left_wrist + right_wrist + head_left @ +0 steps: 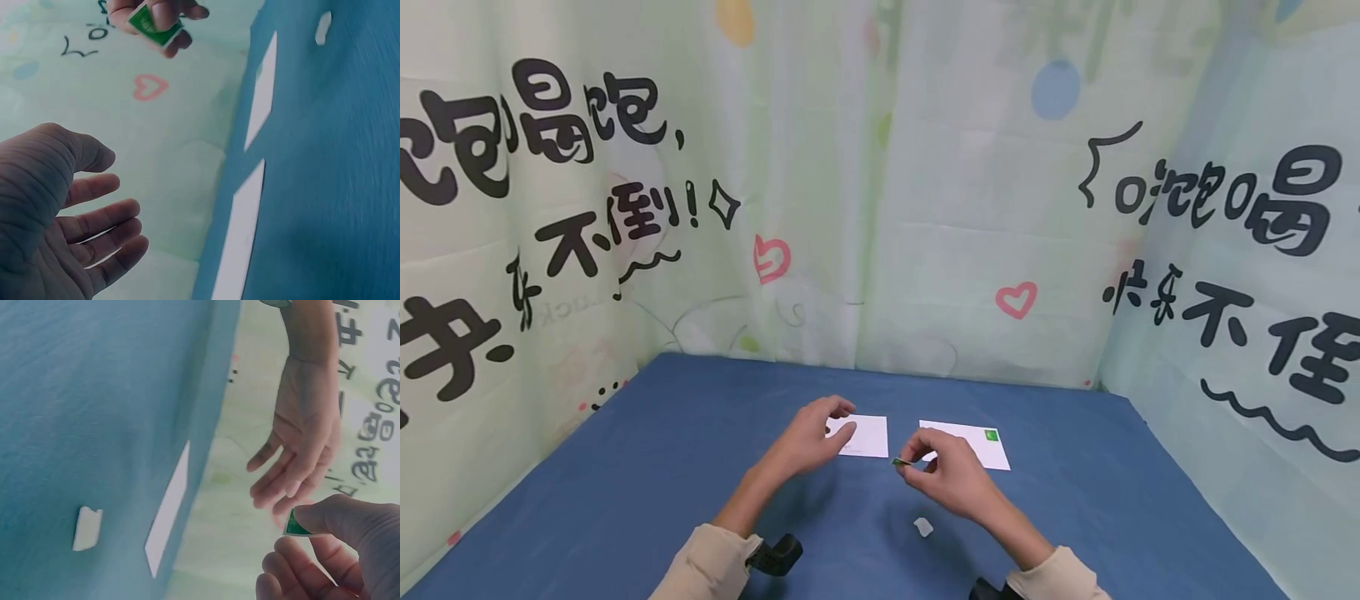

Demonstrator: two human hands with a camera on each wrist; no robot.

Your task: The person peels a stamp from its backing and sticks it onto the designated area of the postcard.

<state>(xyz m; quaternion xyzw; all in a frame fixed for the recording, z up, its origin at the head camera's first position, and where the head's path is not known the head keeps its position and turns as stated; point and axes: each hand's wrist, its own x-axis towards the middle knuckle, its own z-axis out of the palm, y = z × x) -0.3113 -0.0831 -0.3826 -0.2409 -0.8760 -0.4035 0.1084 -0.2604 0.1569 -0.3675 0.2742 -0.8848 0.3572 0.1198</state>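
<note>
Pinching a stamp [144,22], the right hand [953,477] has a scrap [923,527] at seven o'clock and the left hand [812,435], released, at nine.

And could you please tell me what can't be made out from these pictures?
Left card, head view: the left hand hides part of its left side; its faint print is too small to read.
Right card, head view: partly hidden behind the right hand; the design of its green sticker is too small.
Held sticker, left wrist view: the thumb covers part of it.
Left card, left wrist view: cut off by the bottom edge.
</note>
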